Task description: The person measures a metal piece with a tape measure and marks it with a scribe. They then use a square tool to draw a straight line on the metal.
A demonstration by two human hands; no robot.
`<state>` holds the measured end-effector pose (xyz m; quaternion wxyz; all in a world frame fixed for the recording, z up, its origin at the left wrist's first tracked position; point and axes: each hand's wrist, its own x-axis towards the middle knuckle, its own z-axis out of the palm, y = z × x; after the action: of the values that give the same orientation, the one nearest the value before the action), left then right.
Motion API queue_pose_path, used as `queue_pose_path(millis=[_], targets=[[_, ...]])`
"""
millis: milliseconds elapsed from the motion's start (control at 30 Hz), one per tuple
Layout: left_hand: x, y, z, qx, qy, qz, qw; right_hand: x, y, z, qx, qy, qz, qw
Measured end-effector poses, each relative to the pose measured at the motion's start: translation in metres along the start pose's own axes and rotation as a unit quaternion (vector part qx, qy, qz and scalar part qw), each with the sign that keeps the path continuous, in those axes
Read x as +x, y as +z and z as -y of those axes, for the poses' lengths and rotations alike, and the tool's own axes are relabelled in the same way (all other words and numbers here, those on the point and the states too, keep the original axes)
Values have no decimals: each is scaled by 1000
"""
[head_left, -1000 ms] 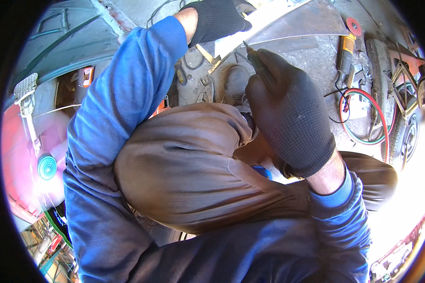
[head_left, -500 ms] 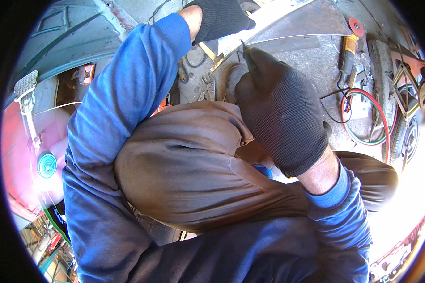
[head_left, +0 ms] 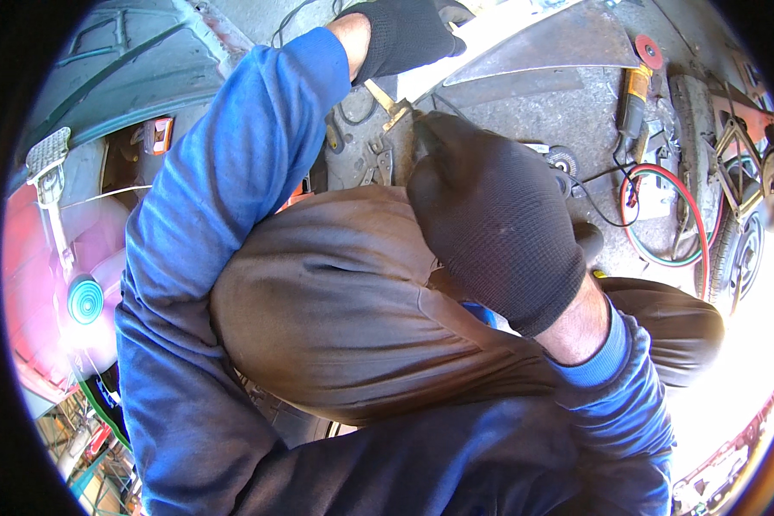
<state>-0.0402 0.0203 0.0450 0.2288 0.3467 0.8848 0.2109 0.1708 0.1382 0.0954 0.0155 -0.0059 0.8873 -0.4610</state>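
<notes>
My left hand (head_left: 404,41), in a black knit glove, is closed at the near left end of a brightly lit metal sheet (head_left: 499,39), its thumb along the edge. Lower and nearer to me, my right hand (head_left: 499,224), gloved the same way, pinches a slim dark pen-like tool (head_left: 408,108). Most of that tool is hidden by the fingers. Its tip lies by a yellowish T-shaped piece (head_left: 394,112). Beyond my right hand lies a grey curved metal panel (head_left: 550,47).
An angle grinder (head_left: 635,95) with a red disc lies at the right, near a red-and-green hose (head_left: 705,224) and a scissor jack (head_left: 735,146). Locking pliers (head_left: 378,159) lie on the floor before my knee. A greenish car panel (head_left: 138,73) stands far left.
My right hand has drawn back from the sheet, toward me and slightly left, with the pen-like tool. A round wire-brush-like disc now shows behind it. My left hand has barely moved.
</notes>
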Motion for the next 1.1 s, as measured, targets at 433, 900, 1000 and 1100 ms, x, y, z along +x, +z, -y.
queue_pose_path(millis=[433,900,1000,1100], targets=[[-2,-6,-7,2,-6,28,1000,-4,6,0,0,10,-6,1000],[3,-3,4,-17,20,38,999,9,-11,-21,-4,3,-93,996],[-4,-6,-2,-45,36,19,998,9,-11,-17,17,50,-48,997],[-5,-6,-2,-61,32,19,997,4,-6,-7,-7,54,1,998]])
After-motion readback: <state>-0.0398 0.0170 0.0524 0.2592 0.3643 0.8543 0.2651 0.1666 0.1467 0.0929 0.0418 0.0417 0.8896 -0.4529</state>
